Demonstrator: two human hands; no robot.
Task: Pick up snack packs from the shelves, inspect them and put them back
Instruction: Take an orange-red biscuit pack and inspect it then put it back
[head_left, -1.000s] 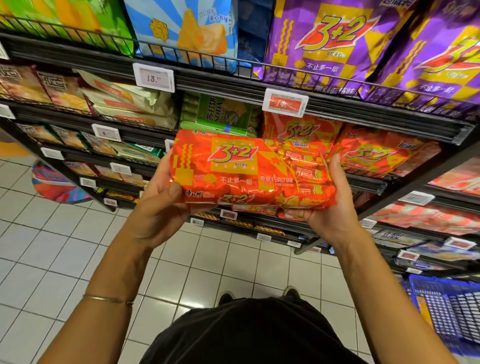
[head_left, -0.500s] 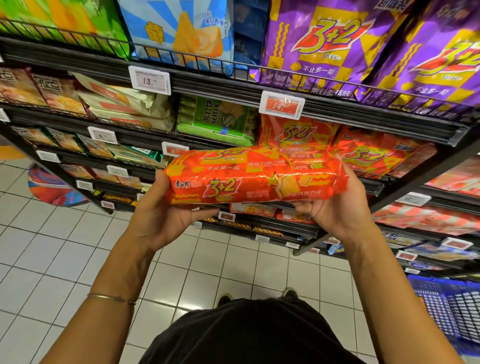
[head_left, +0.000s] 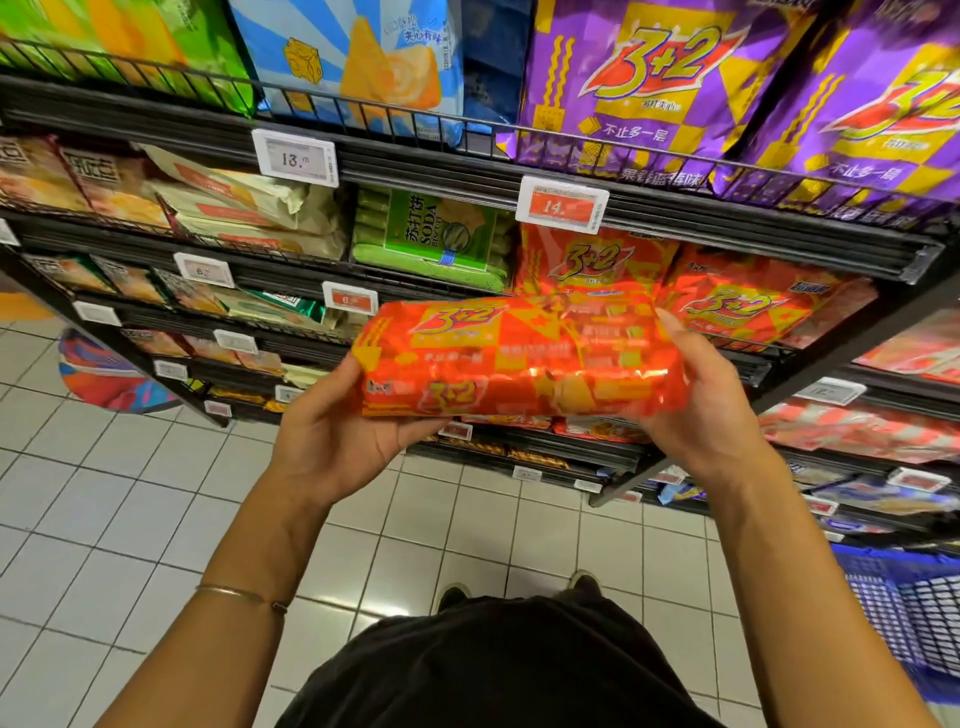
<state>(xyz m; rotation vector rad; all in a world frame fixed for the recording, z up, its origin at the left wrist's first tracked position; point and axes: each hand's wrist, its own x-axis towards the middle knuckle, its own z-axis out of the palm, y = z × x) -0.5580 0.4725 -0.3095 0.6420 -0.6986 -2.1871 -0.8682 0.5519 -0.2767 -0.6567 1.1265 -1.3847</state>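
- While both hands grip it, the orange snack pack lies level, near the shelf.
- Left hand cups its left end.
- Right hand clasps its right end.

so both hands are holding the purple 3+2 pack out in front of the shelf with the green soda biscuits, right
Not quite: the pack is orange, not purple. The head view shows the left hand and right hand holding the orange 3+2 pack by its ends in front of the shelf with the green soda biscuits. The purple packs sit on the shelf above.
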